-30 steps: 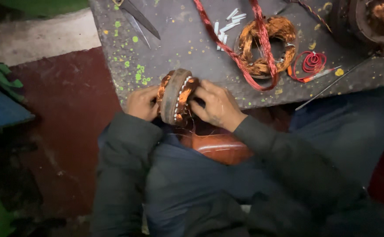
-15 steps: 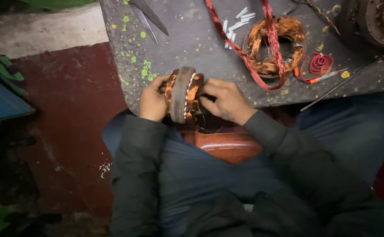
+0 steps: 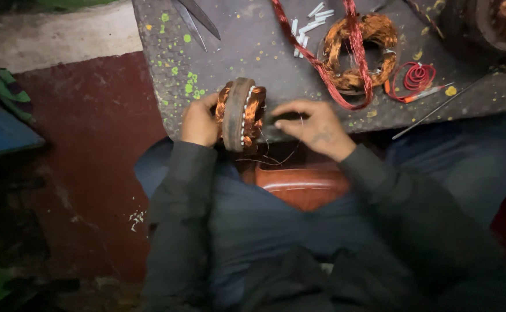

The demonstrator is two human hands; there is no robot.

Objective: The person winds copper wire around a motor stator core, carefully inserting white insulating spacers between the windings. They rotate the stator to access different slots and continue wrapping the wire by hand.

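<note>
**Observer:** What am I looking at near the edge of the slab?

**Operator:** I'm holding the stator [image 3: 240, 114] upright on its rim at the near edge of the grey work slab [image 3: 253, 52], just above my lap. My left hand [image 3: 200, 122] is cupping its left face, fingers wrapped against the copper winding. My right hand [image 3: 313, 124] is sitting just to the right of it, fingertips drawn together — I'm pinching what looks like a thin wire [image 3: 276, 157] that is looping down from the winding toward the reddish-brown object [image 3: 302, 185] on my lap.

**Observer:** Is the right hand touching the core?

**Operator:** I'm judging it as just beside, not on it; the blur is making that hard to call.

**Observer:** How are you keeping this step clean?

**Operator:** I'm thinking the left hand should be bracing the core so it isn't rolling, while the right is drawing the strand gently and straight — a sharp tug could be kinking it or scraping its coating on the iron. I'm also keeping clear of the loose copper coil [image 3: 358, 53], the red cord [image 3: 316, 60], the small red wire spiral [image 3: 418, 76], the white slips [image 3: 311, 22] and the scissors [image 3: 198, 18] lying farther back.
</note>
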